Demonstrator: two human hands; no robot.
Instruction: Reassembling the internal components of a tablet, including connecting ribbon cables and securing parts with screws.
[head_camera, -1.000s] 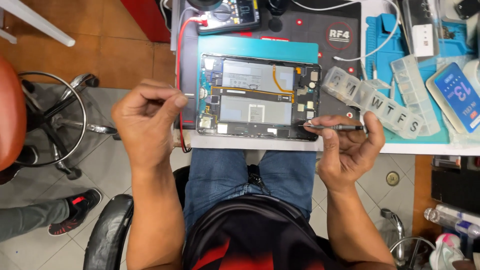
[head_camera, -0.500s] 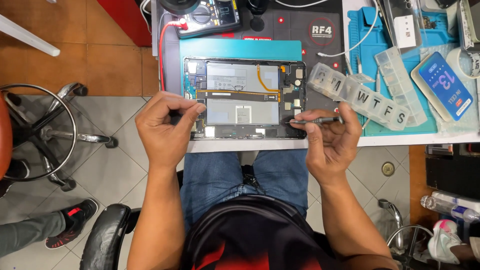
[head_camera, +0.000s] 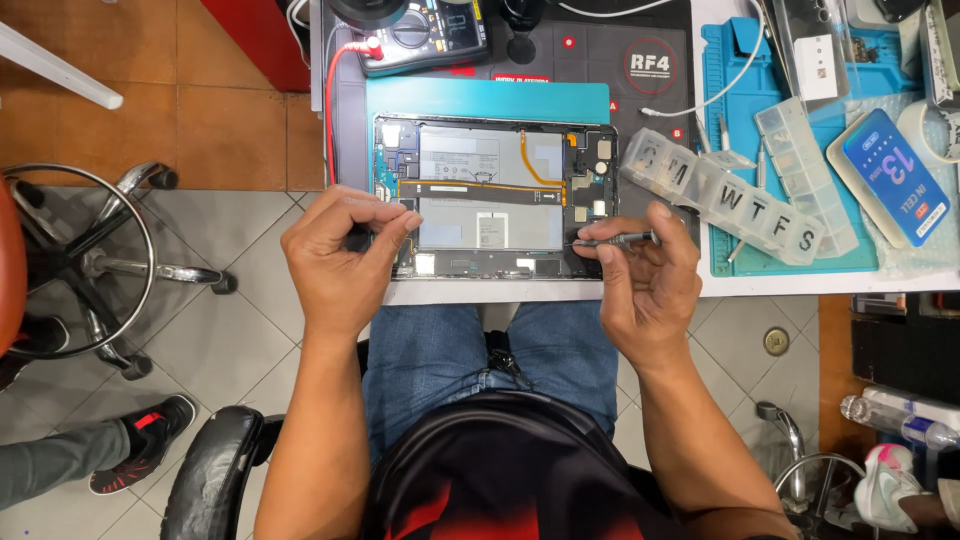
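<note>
Tablet (head_camera: 490, 200), opened up, is laid flat on the worktop (head_camera: 650, 290). Its left edge is pinched by the left hand (head_camera: 340, 255). A screwdriver (head_camera: 615, 240) is clamped in the right hand (head_camera: 640, 275). It should be kept straight and turned slowly.

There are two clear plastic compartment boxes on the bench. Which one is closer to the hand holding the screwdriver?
The lettered box, lying slantwise just beyond the right hand. The plain clear one sits farther right on the blue mat.
</note>
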